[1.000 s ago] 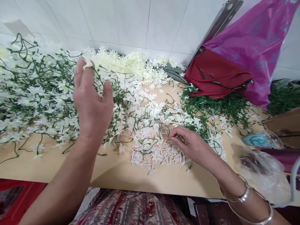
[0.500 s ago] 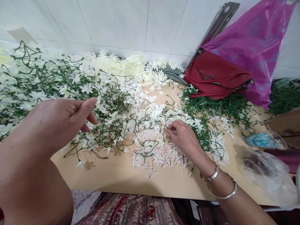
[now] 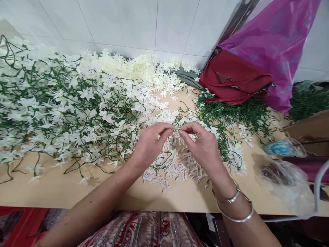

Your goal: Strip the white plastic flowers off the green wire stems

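My left hand (image 3: 150, 144) and my right hand (image 3: 203, 145) meet fingertip to fingertip above a small heap of loose white stamen pieces (image 3: 177, 164) on the tan table (image 3: 77, 192). Both pinch something small and pale between thumb and forefinger; it is too small to name. Left of my hands lies a large pile of white artificial flowers on green wire stems (image 3: 64, 103). Loose cream blossoms (image 3: 144, 68) are heaped by the wall. A bunch of bare green stems (image 3: 231, 113) lies to the right.
A red handbag (image 3: 233, 79) and a purple plastic bag (image 3: 277, 44) lean on the tiled wall at the back right. A clear plastic bag (image 3: 285, 181) and a blue-tinted wrapper (image 3: 280, 147) lie at the right edge. A brown box (image 3: 311, 127) stands far right.
My left hand came down from the flower pile on the left to meet my right hand. My right hand lifted off the white pieces into a pinch.
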`<state>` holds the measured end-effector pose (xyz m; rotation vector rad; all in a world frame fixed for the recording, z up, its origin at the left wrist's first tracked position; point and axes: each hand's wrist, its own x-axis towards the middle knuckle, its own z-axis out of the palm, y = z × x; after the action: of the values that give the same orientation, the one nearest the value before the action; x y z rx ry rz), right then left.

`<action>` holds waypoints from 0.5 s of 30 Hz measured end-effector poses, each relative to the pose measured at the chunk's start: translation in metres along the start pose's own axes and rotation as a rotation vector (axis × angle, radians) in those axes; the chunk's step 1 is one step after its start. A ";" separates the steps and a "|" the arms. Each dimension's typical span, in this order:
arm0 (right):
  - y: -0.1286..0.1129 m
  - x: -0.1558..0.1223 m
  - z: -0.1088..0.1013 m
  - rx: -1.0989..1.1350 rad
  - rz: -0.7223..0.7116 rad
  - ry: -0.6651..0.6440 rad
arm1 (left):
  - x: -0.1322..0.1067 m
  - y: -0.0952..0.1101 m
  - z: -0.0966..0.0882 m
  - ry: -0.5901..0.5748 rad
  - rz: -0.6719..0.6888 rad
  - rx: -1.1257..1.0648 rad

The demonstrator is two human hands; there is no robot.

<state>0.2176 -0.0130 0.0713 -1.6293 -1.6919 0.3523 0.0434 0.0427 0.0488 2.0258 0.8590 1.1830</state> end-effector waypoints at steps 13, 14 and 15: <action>0.027 0.009 0.032 -0.119 -0.075 -0.106 | -0.004 -0.012 -0.001 0.029 -0.135 -0.272; 0.027 0.008 0.031 -0.063 -0.042 -0.074 | -0.005 -0.012 -0.001 -0.011 -0.151 -0.269; 0.026 0.006 0.031 -0.011 -0.005 -0.041 | -0.006 -0.012 0.000 -0.040 -0.166 -0.253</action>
<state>0.2167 0.0062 0.0345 -1.6352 -1.7312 0.3773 0.0385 0.0453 0.0368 1.7348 0.7976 1.0960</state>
